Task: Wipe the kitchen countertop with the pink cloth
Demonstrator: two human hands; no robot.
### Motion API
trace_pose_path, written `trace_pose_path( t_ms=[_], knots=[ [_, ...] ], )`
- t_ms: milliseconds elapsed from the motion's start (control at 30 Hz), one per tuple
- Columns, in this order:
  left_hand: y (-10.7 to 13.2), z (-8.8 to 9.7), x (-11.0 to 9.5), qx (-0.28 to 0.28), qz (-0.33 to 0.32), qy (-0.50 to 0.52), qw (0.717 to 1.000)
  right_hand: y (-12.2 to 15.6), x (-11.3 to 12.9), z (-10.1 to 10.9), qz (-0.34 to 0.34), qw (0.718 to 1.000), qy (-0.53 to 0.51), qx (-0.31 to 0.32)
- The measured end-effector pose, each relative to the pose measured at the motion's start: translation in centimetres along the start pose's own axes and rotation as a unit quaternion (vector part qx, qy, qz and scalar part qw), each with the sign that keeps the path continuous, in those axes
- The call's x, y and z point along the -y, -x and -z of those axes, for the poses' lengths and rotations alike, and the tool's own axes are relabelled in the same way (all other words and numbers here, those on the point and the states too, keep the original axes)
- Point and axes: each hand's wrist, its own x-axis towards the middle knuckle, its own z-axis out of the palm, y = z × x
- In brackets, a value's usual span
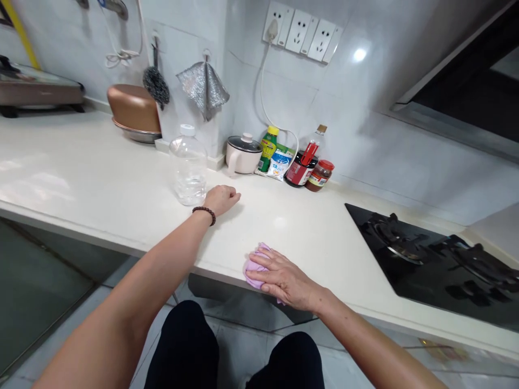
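My right hand [286,281] presses a crumpled pink cloth [252,269] against the front edge of the white countertop [308,237]. Its fingers lie over the cloth, and a corner of the cloth hangs past the edge below the palm. Curled into a fist, my left hand [221,200] rests on the counter farther back, with a beaded bracelet [205,212] at the wrist. No object shows in that fist. Just left of it stands a clear plastic jug [188,167] with a white cap and some clear liquid at the bottom.
Along the wall stand a lidded pot [244,155], a green bottle [268,148], a white packet [279,165] and jars [320,176]. A black gas stove [405,254] is on the right. A copper-coloured pan [134,107] and an electric griddle [40,89] sit on the left.
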Motion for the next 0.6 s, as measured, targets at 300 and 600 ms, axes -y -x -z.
trace_pose_path(
  t_ms=[300, 600],
  knots=[
    [0.2, 0.1, 0.2, 0.006, 0.017, 0.018, 1.000, 11.3, -2.7, 1.0, -0.126, 0.991, 0.020, -0.038],
    [0.1, -0.1, 0.4, 0.002, 0.016, 0.020, 1.000, 26.8, -5.9, 2.2, -0.349, 0.924, 0.076, -0.137]
  ],
)
